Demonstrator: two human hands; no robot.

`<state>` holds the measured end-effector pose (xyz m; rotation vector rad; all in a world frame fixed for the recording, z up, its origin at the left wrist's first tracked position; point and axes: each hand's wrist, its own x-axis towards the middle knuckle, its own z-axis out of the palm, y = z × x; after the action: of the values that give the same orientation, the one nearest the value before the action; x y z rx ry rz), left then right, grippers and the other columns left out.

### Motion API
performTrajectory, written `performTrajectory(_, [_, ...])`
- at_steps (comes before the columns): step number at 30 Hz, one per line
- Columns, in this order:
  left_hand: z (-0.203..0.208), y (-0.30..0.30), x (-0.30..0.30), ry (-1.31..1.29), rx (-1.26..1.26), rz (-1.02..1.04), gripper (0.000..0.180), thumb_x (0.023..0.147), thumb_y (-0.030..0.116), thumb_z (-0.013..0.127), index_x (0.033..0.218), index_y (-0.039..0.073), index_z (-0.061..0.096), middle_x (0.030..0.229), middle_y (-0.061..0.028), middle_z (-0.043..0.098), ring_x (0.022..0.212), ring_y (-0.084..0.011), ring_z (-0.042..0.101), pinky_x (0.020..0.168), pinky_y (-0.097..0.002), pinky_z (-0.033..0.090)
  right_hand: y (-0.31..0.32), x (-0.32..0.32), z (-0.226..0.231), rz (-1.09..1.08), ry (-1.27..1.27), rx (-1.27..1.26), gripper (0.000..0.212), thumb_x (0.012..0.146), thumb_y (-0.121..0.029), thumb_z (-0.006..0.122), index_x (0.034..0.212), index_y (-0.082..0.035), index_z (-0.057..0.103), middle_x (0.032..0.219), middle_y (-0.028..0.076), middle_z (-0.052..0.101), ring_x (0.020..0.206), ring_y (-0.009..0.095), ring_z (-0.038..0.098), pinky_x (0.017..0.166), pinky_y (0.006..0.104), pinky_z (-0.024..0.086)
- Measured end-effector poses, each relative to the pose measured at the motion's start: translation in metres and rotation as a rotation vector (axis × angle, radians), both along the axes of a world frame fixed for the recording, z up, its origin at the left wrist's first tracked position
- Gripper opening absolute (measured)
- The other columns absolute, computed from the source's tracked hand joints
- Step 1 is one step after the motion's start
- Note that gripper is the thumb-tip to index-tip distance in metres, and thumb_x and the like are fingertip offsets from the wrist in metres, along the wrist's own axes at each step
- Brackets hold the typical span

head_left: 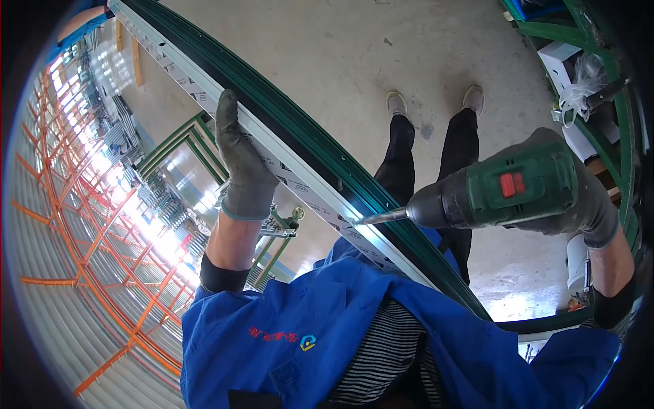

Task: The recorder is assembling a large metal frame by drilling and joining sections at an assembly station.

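Note:
A long metal profile (300,129) with a dark green side and a silver-white strip runs diagonally from the upper left to the lower right in front of me. Printed film covers part of its pale face. My left hand (245,167), in a grey glove, is closed round the profile's pale edge, thumb lying along the top. In my gloved right hand (586,201) is a green and black cordless drill (487,191) with a red button. Its thin bit (383,217) points left, and the tip appears to touch the silver strip. The drill's handle is mostly hidden behind its body.
At the right stands a green metal rack (603,140) holding a white box (558,65) and a crumpled clear plastic bag (582,88). A green metal frame (180,143) stands on the left, beyond my left hand. Another person's blue sleeve (85,24) shows at the upper left.

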<state>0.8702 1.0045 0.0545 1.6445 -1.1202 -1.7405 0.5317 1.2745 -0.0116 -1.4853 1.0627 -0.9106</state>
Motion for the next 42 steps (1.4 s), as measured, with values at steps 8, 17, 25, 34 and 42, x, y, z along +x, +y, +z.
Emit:
performTrajectory(8, [-0.001,-0.001,-0.004,-0.015,-0.003,-0.010,0.036,0.102,0.042,0.060,0.103,0.006,0.065,0.081,-0.0112,0.071,0.066,-0.0221,0.072,0.060,-0.0322,0.062,-0.011,0.003,0.003,-0.037,0.011,0.006,0.064,0.071,-0.019,0.096,0.126,-0.004,0.066,0.114,0.008,0.073,0.098,0.023,0.072,0.087,0.0366,0.055])
performTrajectory(17, [-0.001,-0.001,0.000,-0.024,-0.021,-0.035,0.035,0.104,0.040,0.055,0.100,0.007,0.066,0.079,-0.0097,0.070,0.066,-0.0197,0.072,0.060,-0.0311,0.061,-0.008,0.014,-0.021,0.005,-0.177,0.000,0.068,0.070,-0.018,0.096,0.128,-0.004,0.065,0.115,0.008,0.071,0.099,0.021,0.071,0.093,0.0359,0.053])
performTrajectory(25, [-0.002,-0.001,0.005,-0.035,-0.006,0.040,0.034,0.107,0.039,0.050,0.101,0.009,0.066,0.084,-0.0081,0.071,0.072,-0.0180,0.072,0.066,-0.0298,0.060,-0.027,0.007,-0.013,0.104,-0.172,0.248,0.071,0.069,-0.018,0.096,0.130,-0.006,0.061,0.116,0.008,0.070,0.101,0.025,0.069,0.094,0.0416,0.054])
performTrajectory(34, [0.001,0.000,-0.005,-0.044,-0.002,0.006,0.035,0.105,0.041,0.054,0.103,0.008,0.067,0.085,-0.0093,0.071,0.073,-0.0190,0.072,0.066,-0.0304,0.061,-0.024,0.007,-0.012,0.056,-0.044,0.015,0.066,0.071,-0.020,0.096,0.128,-0.007,0.064,0.116,0.007,0.069,0.103,0.026,0.068,0.095,0.0405,0.053])
performTrajectory(42, [0.001,0.001,0.000,-0.081,-0.047,-0.038,0.035,0.105,0.040,0.054,0.102,0.007,0.066,0.085,-0.0095,0.071,0.073,-0.0188,0.072,0.066,-0.0308,0.061,-0.028,0.009,-0.012,0.043,-0.025,0.006,0.064,0.072,-0.022,0.095,0.128,-0.007,0.066,0.118,0.008,0.069,0.105,0.026,0.068,0.100,0.0415,0.051])
